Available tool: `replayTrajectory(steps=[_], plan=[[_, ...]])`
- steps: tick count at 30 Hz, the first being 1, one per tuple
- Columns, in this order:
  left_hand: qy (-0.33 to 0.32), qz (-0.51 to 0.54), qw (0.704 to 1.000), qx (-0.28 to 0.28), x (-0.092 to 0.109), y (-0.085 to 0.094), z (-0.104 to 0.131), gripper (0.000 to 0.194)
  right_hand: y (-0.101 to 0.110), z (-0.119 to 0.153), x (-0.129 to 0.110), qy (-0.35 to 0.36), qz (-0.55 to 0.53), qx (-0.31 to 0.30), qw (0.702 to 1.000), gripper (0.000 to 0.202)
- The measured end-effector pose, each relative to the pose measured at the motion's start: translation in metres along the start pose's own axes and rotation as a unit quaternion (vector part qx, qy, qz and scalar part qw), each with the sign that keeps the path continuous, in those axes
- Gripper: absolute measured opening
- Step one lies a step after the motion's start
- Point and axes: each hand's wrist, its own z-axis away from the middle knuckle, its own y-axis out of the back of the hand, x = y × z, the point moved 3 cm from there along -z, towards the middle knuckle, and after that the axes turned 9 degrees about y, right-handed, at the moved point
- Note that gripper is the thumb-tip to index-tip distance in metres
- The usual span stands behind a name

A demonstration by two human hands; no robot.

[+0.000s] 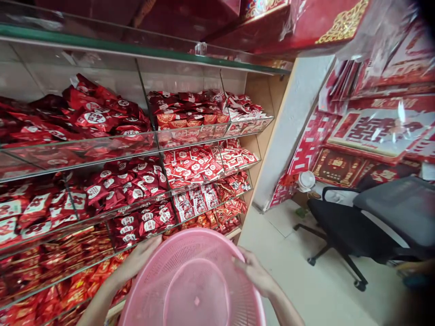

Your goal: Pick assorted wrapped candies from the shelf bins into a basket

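Note:
A round pink plastic basket (197,294) with mesh sides is in front of me at the bottom of the view, its opening tilted towards me, and nothing lies in it. My right hand (254,273) grips its right rim, with a finger or thumb over the inner wall. At the left rim, my left hand (142,259) supports the basket from outside; its fingertips are partly hidden behind the edge. Just beyond the basket, glass-fronted shelf compartments hold small dark red packets (127,183) with white labels.
More packets fill the shelves, including a pile of red bags (97,113) at upper left. A glass shelf (149,47) with red boxes juts out overhead. To the right are a black office chair (353,226), tiled floor (282,253) and red decorations (380,129).

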Motion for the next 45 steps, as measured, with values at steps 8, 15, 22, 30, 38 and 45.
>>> replayTrajectory(steps=[8,15,22,30,38,45], plan=[[-0.023,-0.031,0.977,-0.209,0.065,-0.077,-0.036,0.061,0.011,-0.019,-0.003,0.003,0.030,-0.112,0.993,0.041],[-0.007,0.018,0.983,-0.184,0.041,-0.097,-0.030,0.058,0.011,-0.008,0.006,0.016,0.053,-0.064,0.996,0.036],[-0.012,-0.003,0.989,-0.147,0.041,-0.098,-0.031,0.060,0.017,-0.010,0.005,0.012,0.049,-0.068,0.996,0.033],[-0.022,-0.028,0.994,-0.108,0.025,-0.080,-0.035,0.060,-0.002,-0.019,0.010,0.004,0.057,-0.061,0.996,0.032],[0.001,0.004,0.993,-0.122,0.004,-0.070,-0.032,0.060,-0.020,-0.025,0.014,0.002,0.074,-0.073,0.995,0.021],[0.062,0.034,0.995,-0.071,-0.011,-0.068,-0.034,0.060,-0.008,-0.066,0.037,-0.010,0.086,-0.131,0.988,0.022]])
